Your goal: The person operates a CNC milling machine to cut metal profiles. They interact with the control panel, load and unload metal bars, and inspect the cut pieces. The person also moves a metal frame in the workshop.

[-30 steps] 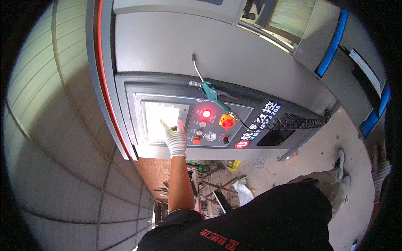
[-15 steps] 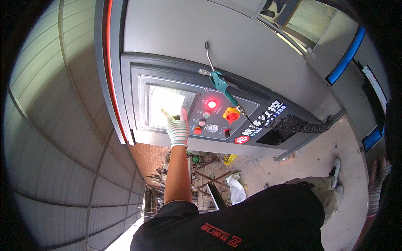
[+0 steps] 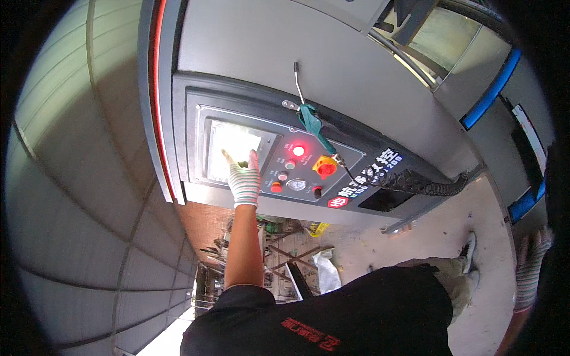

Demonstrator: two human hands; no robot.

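The bright screen (image 3: pixel 233 149) sits on the grey control panel (image 3: pixel 279 160), left of the red buttons. My left hand (image 3: pixel 243 178) (in a striped glove) touches it, fingers spread. It has slid up since before. My right hand (image 3: pixel 530 267) hangs open.

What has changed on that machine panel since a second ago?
The left hand in its striped glove stayed raised, its fingers moving further onto the bright screen. The right hand stayed down at the side. The red light stayed lit; nothing was picked up.
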